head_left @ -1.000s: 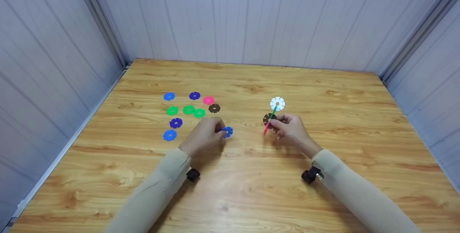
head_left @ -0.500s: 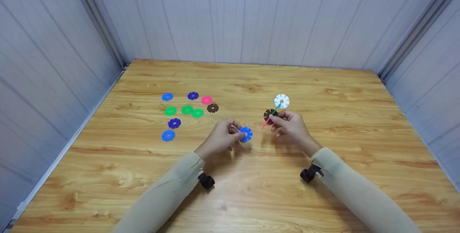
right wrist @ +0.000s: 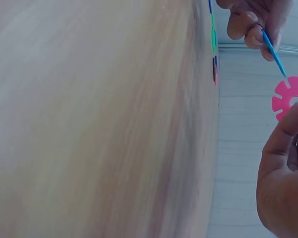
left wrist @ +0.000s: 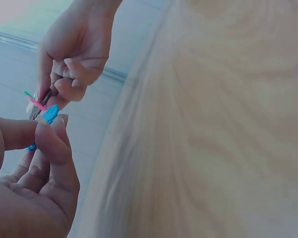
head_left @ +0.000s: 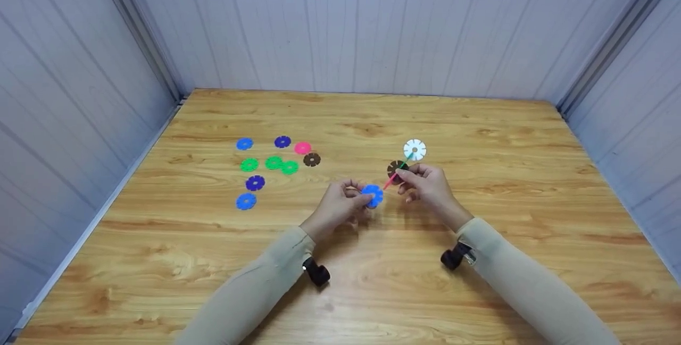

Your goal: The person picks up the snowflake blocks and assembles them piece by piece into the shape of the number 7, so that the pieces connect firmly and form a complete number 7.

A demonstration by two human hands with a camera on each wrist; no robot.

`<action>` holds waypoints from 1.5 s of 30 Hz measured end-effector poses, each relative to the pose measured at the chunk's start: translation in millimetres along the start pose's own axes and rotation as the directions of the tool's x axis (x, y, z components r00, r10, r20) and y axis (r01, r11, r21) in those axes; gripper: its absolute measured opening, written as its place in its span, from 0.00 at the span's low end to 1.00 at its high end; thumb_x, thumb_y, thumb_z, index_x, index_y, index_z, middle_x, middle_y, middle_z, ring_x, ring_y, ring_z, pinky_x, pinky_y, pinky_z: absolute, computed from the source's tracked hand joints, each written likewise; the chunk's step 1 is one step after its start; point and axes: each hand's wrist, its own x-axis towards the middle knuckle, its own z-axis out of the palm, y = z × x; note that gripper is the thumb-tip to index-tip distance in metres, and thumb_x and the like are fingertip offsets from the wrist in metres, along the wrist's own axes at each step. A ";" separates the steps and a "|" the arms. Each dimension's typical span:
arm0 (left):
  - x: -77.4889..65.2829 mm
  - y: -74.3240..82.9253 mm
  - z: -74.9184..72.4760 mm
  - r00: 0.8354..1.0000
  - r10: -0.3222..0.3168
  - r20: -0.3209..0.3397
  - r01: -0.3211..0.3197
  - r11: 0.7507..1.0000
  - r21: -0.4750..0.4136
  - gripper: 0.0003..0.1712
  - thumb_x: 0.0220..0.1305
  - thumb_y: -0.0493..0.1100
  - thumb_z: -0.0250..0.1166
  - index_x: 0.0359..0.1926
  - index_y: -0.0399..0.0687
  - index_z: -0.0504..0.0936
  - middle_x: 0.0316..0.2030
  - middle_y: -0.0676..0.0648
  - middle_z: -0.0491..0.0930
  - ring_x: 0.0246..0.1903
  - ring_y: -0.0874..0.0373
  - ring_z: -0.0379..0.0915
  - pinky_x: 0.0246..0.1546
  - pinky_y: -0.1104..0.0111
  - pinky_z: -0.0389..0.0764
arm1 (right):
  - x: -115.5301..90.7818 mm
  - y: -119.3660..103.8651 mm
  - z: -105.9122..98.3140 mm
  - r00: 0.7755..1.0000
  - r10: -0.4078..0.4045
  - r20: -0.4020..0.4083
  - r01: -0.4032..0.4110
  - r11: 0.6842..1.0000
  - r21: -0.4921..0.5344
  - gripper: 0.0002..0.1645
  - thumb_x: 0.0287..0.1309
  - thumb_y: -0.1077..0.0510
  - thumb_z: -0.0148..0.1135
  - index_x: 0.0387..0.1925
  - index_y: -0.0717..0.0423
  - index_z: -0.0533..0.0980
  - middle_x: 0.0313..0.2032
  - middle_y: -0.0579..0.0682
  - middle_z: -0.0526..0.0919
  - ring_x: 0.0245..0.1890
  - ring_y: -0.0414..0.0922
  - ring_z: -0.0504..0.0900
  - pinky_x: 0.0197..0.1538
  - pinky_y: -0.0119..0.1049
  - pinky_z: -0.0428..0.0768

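Note:
In the head view my left hand (head_left: pixel 336 207) pinches a blue notched plastic disc (head_left: pixel 376 195) between thumb and fingers. My right hand (head_left: pixel 433 189) grips a joined group of similar discs: a pink disc (head_left: pixel 390 181) seen edge-on, a dark brown disc (head_left: pixel 394 168), a green disc (head_left: pixel 406 162) also edge-on, and a white disc (head_left: pixel 415 148) at the far end. Seen from the right wrist, the blue disc (right wrist: pixel 274 53) stands edge-on with its lower edge right at the rim of the pink disc (right wrist: pixel 283 101). Fingers hide part of the brown disc.
Several loose discs lie flat on the wooden table (head_left: pixel 340 302) at left: blue (head_left: pixel 245 144), purple (head_left: pixel 282 141), pink (head_left: pixel 302 147), brown (head_left: pixel 312 159), green (head_left: pixel 249 164) and more. Two green discs (head_left: pixel 282 165) overlap. Pale panels (head_left: pixel 330 25) enclose the table's back and sides.
My left hand has carried the blue disc to the right, from near the loose discs up to the pink disc. The right hand has shifted only slightly, keeping its joined discs.

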 end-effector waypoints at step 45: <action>12.7 1.4 32.4 0.981 0.056 -0.187 -0.081 0.988 -0.128 0.09 0.60 0.25 0.66 0.34 0.35 0.73 0.25 0.42 0.78 0.16 0.59 0.75 0.19 0.71 0.79 | 7.4 -3.1 2.1 0.989 0.068 0.130 -0.058 0.995 -0.078 0.14 0.75 0.61 0.48 0.33 0.62 0.75 0.14 0.44 0.64 0.13 0.35 0.59 0.15 0.27 0.56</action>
